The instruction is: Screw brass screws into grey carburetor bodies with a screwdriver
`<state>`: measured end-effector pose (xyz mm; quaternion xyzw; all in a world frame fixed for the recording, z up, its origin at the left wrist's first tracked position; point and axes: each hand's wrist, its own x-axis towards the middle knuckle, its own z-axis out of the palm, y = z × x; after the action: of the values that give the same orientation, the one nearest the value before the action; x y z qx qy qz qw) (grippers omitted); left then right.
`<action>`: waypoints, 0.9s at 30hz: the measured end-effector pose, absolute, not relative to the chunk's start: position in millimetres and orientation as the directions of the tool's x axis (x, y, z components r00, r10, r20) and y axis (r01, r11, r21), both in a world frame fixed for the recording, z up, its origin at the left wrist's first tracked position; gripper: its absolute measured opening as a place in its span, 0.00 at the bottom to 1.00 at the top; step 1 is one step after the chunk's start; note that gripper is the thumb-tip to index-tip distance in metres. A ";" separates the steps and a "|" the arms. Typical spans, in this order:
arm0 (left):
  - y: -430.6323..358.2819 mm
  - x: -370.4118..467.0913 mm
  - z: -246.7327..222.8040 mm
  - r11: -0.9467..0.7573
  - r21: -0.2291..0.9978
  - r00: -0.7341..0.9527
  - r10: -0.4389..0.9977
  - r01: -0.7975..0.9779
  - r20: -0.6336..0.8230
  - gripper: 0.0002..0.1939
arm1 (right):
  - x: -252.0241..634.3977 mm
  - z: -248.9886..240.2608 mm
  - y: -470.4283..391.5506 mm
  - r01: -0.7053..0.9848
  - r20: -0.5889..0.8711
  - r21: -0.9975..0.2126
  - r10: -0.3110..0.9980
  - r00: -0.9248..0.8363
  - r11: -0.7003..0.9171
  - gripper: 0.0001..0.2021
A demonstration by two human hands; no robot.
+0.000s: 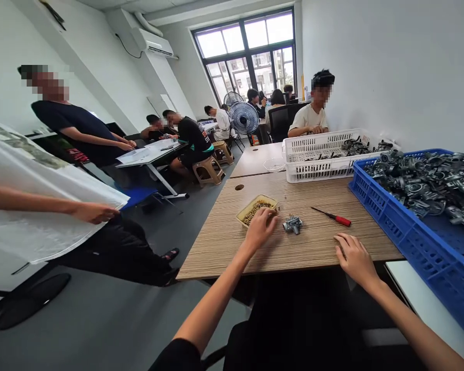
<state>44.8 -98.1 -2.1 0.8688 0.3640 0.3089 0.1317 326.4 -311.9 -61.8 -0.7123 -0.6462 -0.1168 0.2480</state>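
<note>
1. We reach our left hand [260, 226] to the near rim of the yellow tray [256, 208] of screws; whether the fingers pinch one, we cannot tell.
2. Best to lift a single screw cleanly.
3. Our right hand [353, 257] rests flat and released on the table [224, 237].
4. The small metal part [293, 223], grey and knobbly, lies between our hands, the red-handled screwdriver [332, 216] just beyond.

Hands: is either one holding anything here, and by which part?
Nothing is visibly held. The left hand reaches into the screw tray; its fingertips are hidden. The right hand rests flat on the table.
</note>
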 end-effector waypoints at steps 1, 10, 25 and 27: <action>-86.2 38.1 3.0 -0.692 0.428 0.555 0.722 0.581 0.413 0.10 | 326.2 -61.9 -312.1 0.979 0.486 -0.201 0.863 0.138 -0.044 0.18; -13.7 13.7 8.1 -0.541 0.192 0.540 0.840 0.819 0.061 0.13 | 327.3 -65.2 -312.3 0.983 0.508 -0.178 0.852 0.128 -0.042 0.18; -10.9 31.0 10.6 -0.470 0.055 0.473 0.880 0.881 -0.044 0.10 | 325.7 -63.6 -313.2 0.986 0.529 -0.162 0.840 0.121 -0.039 0.17; -11.3 33.2 10.8 -0.454 0.044 0.455 0.889 0.890 -0.051 0.10 | 325.4 -63.7 -313.3 0.987 0.532 -0.157 0.838 0.120 -0.042 0.17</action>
<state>33.2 -11.3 10.8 0.8525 0.5217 -0.0104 0.0319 325.4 -313.3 -63.7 -0.7060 -0.6463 -0.1496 0.2480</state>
